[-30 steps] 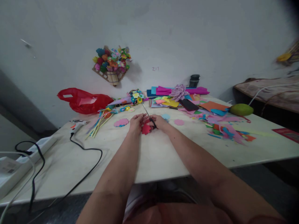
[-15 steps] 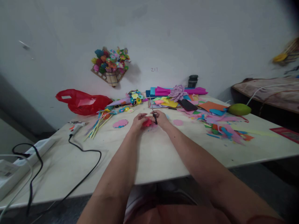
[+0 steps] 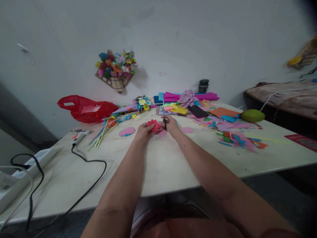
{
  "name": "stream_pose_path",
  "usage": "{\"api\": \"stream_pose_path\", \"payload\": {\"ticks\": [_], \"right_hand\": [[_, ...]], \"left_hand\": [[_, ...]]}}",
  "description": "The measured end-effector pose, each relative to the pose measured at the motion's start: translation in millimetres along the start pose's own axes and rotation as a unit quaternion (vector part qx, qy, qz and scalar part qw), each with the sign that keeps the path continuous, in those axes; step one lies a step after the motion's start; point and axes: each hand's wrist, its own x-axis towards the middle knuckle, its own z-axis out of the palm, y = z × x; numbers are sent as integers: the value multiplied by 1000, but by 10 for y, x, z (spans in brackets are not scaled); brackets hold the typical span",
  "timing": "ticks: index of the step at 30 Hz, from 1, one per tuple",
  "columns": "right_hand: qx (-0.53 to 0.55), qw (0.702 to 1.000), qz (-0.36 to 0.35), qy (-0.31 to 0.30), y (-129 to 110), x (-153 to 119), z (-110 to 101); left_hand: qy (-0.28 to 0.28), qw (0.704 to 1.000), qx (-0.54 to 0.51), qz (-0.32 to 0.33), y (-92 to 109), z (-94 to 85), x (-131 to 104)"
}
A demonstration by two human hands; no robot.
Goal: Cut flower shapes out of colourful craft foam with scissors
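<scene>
My left hand (image 3: pixel 144 131) is closed on a red flower cutout (image 3: pixel 154 126) with a pointed, scalloped edge, held over the middle of the table. Close beside it, my right hand (image 3: pixel 170 124) grips a pair of scissors (image 3: pixel 164 122) by dark handles, blades pointing up and away. A pink round cutout (image 3: pixel 162 133) lies under the hands, partly hidden. To the left rests a scalloped pink cutout (image 3: pixel 127 131) with blue showing beneath it. Another pink cutout (image 3: pixel 188 130) lies to the right of my right hand.
A glue gun (image 3: pixel 80 135) with a black cord lies left, near a power strip (image 3: pixel 39 165). Behind are a red plastic bag (image 3: pixel 91 112), colored sheets, a purple flower (image 3: pixel 187 98) and a dark phone (image 3: pixel 198 111). Scraps (image 3: pixel 237 140) and a green mango-like fruit (image 3: pixel 252 115) are at right.
The red flower cutout has been raised and turned so its face shows more fully. The scissors now point more upright, a little apart from it.
</scene>
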Motion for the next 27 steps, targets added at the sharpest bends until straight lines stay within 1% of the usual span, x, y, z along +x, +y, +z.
{"api": "stream_pose_path", "payload": {"ticks": [1, 4, 6, 9, 11, 18, 22, 24, 27], "right_hand": [[-8, 1000, 18, 4, -16, -10, -4], [-59, 996, 66, -7, -54, -43, -16], [-79, 993, 85, -27, -66, -65, -16], [-83, 989, 98, -70, -79, -95, -6], [-83, 987, 107, -88, -91, -112, -3], [-60, 988, 99, -99, -63, -109, -71], [-76, 984, 94, -130, -4, -92, -111], [-82, 982, 93, -143, 18, -91, -109], [-78, 984, 85, -139, 54, -92, -75]], "left_hand": [[11, 1000, -4, 13, 2, -3, 9], [38, 998, -17, 39, -3, -16, 48], [47, 997, -29, 46, -13, -21, 74], [61, 995, -52, 54, -26, -19, 94], [68, 994, -65, 55, -30, -14, 93], [90, 991, -89, 40, -56, -19, 76], [108, 988, -103, 46, -84, -11, 95], [117, 986, -105, 49, -93, 2, 106], [127, 983, -118, 55, -94, 23, 114]]}}
